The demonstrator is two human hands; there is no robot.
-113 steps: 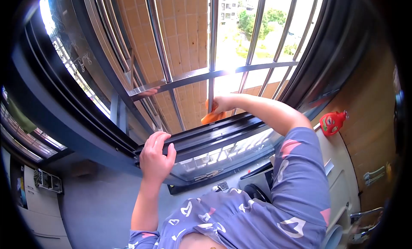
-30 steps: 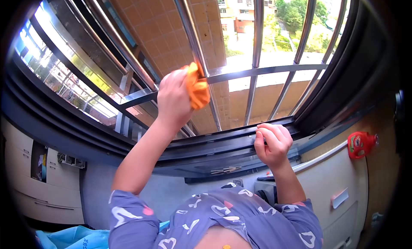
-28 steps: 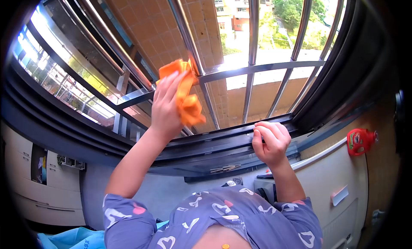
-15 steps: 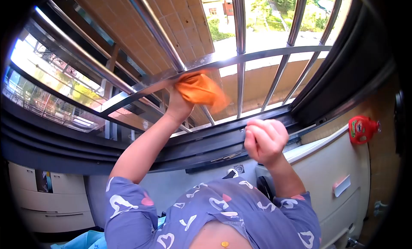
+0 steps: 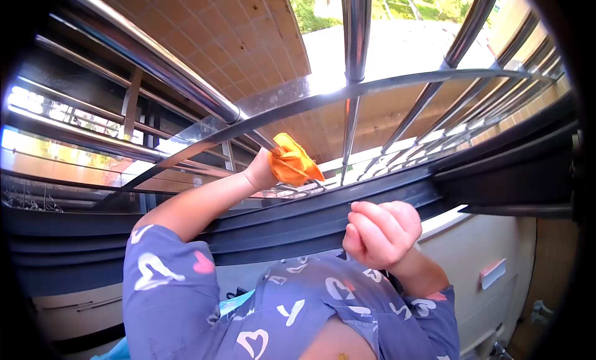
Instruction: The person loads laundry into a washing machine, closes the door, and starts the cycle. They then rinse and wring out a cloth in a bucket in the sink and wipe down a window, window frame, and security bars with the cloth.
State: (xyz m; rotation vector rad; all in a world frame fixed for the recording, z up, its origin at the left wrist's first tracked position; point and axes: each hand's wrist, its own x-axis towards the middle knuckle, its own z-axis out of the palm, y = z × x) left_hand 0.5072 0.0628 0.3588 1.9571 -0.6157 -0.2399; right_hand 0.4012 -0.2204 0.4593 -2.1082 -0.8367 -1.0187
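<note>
My left hand is closed on an orange cloth. It holds the cloth around a metal bar, just below the flat steel crossrail of the window grille. The cloth is bunched and covers most of my fingers. My right hand is curled into a fist in front of the dark window sill track, and nothing shows in it. It appears apart from the grille.
Several steel bars rise beyond the sill, with a tiled ledge outside. A dark window frame stands at the right. Below it is a white cabinet-like surface with a small pale holder.
My view has moved closer to the grille. My left hand and the cloth have gone from the crossrail down to the bar beneath it. The red bottle has left view.
</note>
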